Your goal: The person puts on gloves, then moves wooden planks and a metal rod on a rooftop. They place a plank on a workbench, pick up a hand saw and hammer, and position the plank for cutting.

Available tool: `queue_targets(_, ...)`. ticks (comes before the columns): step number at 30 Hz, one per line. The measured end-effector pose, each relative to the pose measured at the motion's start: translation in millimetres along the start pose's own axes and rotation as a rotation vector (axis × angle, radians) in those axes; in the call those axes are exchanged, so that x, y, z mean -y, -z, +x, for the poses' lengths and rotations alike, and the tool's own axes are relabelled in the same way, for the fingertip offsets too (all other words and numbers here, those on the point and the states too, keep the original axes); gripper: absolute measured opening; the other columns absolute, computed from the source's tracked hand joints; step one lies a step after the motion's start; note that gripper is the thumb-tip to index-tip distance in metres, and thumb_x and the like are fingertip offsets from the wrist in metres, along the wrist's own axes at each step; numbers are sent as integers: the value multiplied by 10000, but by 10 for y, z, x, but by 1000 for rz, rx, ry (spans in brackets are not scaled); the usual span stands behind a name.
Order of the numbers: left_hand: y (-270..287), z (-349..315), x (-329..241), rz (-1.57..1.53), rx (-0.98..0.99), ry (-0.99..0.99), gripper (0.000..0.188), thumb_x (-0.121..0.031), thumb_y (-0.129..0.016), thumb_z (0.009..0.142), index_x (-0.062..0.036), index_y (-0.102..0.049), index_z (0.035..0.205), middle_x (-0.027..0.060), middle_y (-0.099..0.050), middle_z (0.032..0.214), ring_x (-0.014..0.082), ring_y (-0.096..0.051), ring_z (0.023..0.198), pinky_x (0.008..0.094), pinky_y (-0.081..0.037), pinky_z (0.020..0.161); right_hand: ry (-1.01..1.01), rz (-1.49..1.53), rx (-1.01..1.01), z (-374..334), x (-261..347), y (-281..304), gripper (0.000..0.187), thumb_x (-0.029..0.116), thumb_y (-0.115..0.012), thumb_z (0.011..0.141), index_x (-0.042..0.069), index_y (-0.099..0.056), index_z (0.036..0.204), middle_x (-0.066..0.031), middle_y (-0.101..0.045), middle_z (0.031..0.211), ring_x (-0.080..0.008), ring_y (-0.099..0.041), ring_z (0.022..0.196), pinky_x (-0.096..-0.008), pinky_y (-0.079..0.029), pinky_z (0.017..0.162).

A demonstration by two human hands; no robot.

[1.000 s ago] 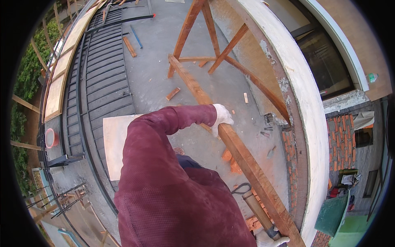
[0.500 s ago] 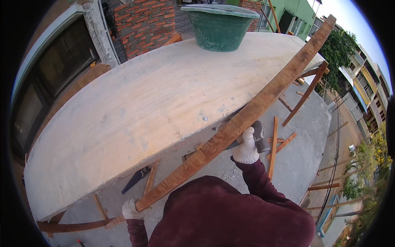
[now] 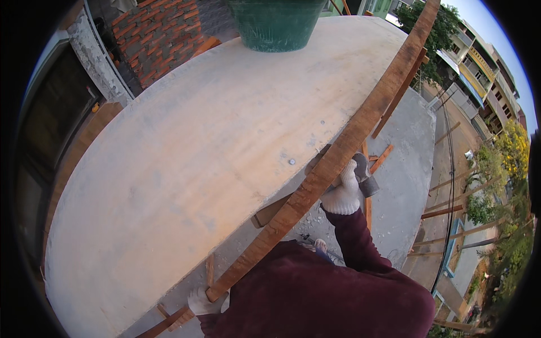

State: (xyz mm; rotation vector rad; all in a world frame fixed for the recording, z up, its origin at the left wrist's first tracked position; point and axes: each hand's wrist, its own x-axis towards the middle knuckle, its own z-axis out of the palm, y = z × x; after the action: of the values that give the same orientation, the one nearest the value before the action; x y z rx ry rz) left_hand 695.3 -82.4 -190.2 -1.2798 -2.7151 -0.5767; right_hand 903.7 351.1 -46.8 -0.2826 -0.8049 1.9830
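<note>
A long, rough brown timber plank (image 3: pixel 338 160) slants across the view, its near end low at the left and its far end high at the right. White-gloved, my left hand (image 3: pixel 204 302) is closed around the near end. My right hand (image 3: pixel 341 196), also gloved, grips a hammer (image 3: pixel 368 186) close to its grey metal head, against the plank's right side. A brown wooden piece, perhaps the hammer's handle, sticks out on the plank's other side. Beside the plank lies a large pale slab (image 3: pixel 186 152) with a curved far edge; the plank crosses over its straight near edge.
A green plastic tub (image 3: pixel 276 25) stands on the slab's far side. Timber props (image 3: pixel 401 93) and loose wood strips (image 3: pixel 381 159) are around the grey concrete floor (image 3: pixel 403 169). Beyond the floor's right edge, cables and a street lie lower down. A brick wall (image 3: pixel 160 39) rises at far left.
The plank's near end and my left hand have shifted right and lower in view. My right hand still holds the hammer. The view has tilted, so the tub sits higher and is cut off.
</note>
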Motion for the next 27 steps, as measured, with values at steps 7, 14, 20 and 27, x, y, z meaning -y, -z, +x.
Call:
queue_targets(7, 25, -1, -104, -83, -2, 79, 661, -354, -966, 406, -116, -679, 952, 71, -655, 783, 349, -644, 732, 489, -523, 682, -12, -29, 43, 1, 5, -6, 657, 571, -592, 997, 68, -509, 1411, -126, -641, 1291, -320, -606, 1207, -524, -502, 1031)
queue_targets(14, 92, 7, -157, -292, 229, 457, 773, -320, -981, 480, -83, -714, 1166, 110, -751, 896, 306, -746, 796, 434, -595, 721, -104, 71, 53, 24, -41, 215, 588, 420, -640, 1022, 72, -479, 1467, -142, -600, 1400, -289, -573, 1310, -511, -496, 1075)
queue_targets(20, 84, -35, -502, -97, 342, 234, 674, -449, -971, 500, -123, -726, 1037, 135, -741, 818, 354, -737, 757, 447, -583, 680, 56, 104, 74, -126, 420, 512, 778, 552, -716, 920, 75, -454, 1477, -103, -612, 1305, -286, -600, 1206, -477, -519, 1015)
queue_targets(27, -114, 670, -1831, -289, 321, -31, 594, -512, -899, 633, -157, -726, 1077, 149, -734, 795, 345, -739, 743, 445, -584, 681, 379, -93, 22, 257, 1643, 668, 618, 518, -573, 1030, 72, -459, 1443, -134, -628, 1247, -305, -623, 1149, -453, -533, 964)
